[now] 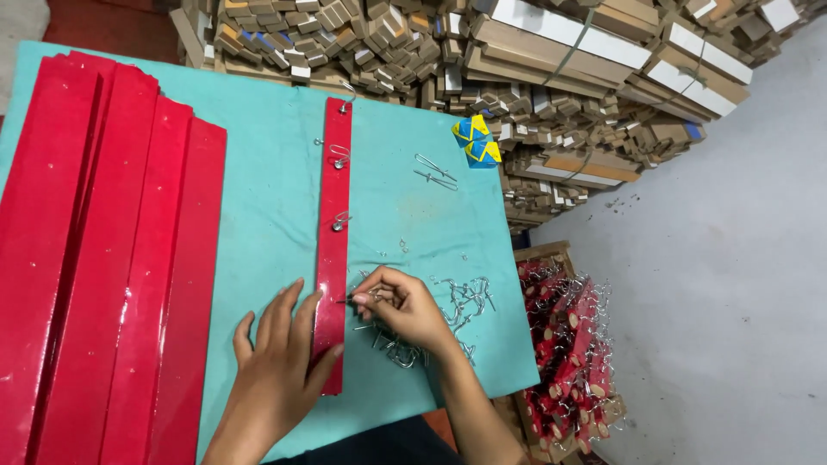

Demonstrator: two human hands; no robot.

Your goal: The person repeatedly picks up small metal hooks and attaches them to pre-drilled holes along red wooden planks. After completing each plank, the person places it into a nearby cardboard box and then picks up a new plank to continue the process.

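Note:
A narrow red strip (333,189) lies lengthwise on a teal table cover (267,224), with several metal hooks fixed along it. My left hand (280,362) lies flat, fingers spread, pressing on the strip's near end. My right hand (405,308) pinches a small metal hook (349,300) at the strip's right edge, just beside my left fingertips. A loose pile of metal hooks (448,314) lies under and to the right of my right hand.
Several long red strips (103,258) are stacked on the table's left. Two loose wire clips (435,172) and a blue-yellow packet (475,142) lie farther back. Bundled cardboard pieces (517,60) are heaped behind. A crate of finished red hook strips (564,344) stands at the right.

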